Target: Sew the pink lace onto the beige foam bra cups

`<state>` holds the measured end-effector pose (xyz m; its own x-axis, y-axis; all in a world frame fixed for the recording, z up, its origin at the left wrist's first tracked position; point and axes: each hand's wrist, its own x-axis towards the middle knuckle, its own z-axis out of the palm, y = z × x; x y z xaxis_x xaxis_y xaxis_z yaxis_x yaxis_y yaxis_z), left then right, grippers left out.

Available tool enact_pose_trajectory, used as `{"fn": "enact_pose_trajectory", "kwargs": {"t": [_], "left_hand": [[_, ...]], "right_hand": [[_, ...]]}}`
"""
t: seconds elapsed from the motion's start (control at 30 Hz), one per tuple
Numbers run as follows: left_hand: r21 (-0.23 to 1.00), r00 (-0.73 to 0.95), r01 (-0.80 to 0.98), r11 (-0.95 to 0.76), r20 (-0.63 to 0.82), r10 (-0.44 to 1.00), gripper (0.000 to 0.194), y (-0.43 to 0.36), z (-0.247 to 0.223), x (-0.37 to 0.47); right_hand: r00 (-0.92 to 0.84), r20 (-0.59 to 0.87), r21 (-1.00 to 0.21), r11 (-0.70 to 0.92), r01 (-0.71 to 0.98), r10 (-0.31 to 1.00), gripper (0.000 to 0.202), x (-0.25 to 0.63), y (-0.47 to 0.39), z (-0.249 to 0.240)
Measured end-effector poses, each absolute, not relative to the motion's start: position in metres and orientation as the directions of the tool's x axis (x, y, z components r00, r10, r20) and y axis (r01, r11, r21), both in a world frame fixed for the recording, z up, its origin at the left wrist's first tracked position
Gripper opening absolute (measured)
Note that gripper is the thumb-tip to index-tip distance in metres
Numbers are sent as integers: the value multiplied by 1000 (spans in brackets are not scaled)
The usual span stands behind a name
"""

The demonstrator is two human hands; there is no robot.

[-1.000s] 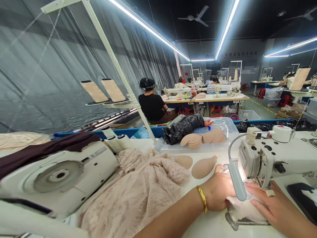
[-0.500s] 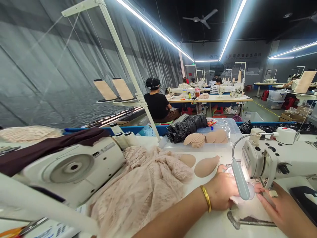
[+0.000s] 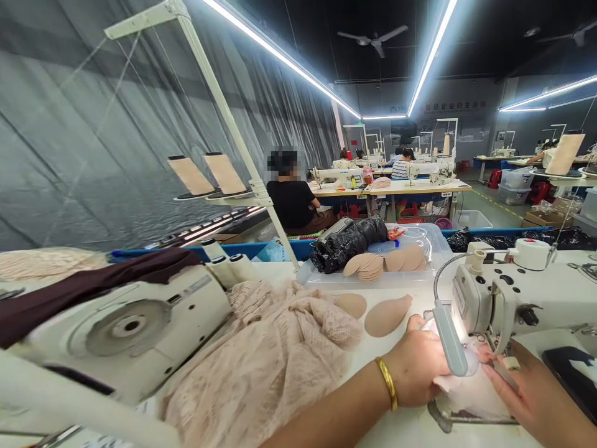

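My left hand, with a gold bangle at its wrist, is closed on a pale pink fabric piece under the sewing machine. A grey lamp head hides part of its fingers. On the needle's other side, my right hand holds the same fabric, thumb and fingertips close to the presser foot. The needle itself is hard to make out in the glare. Left of my left hand lies a beige teardrop-shaped pad, and beside it a heap of beige lace fabric.
Behind the pads, a clear plastic lid bears stacked beige pads and a black plastic bundle. Another machine stands on the left near a thread stand. A person in black sits beyond.
The view has shifted slightly, so everything sits a little further left. Both hands stay at the needle area, with hardly any visible movement of the fabric.
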<state>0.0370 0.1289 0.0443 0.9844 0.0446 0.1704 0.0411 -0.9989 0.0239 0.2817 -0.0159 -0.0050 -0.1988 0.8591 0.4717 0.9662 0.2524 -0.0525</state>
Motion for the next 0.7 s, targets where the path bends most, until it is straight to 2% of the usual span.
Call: {"fn": "enact_pose_trajectory", "kwargs": {"t": [0.17,0.3,0.5,0.63,0.7], "left_hand": [[24,980,53,-998,193,57,13,129,40,37],[22,972,103,-994,212,105,4,126,36,36],[-9,971,112,-994,214,107,5,118,35,32],[-11,969,64,-998,240,59,10,107,36,28],[16,969,36,-999,246,39,16,101,35,28]], "right_hand": [[-197,503,-40,251,967,841,35,281,-17,-3],[-211,492,-59,274,960,845,33,281,-17,-5],[-211,529,-125,322,939,822,29,274,-19,4],[-272,369,-241,375,895,888,28,267,-22,12],[-282,346,-290,387,875,895,25,263,-22,14]]}}
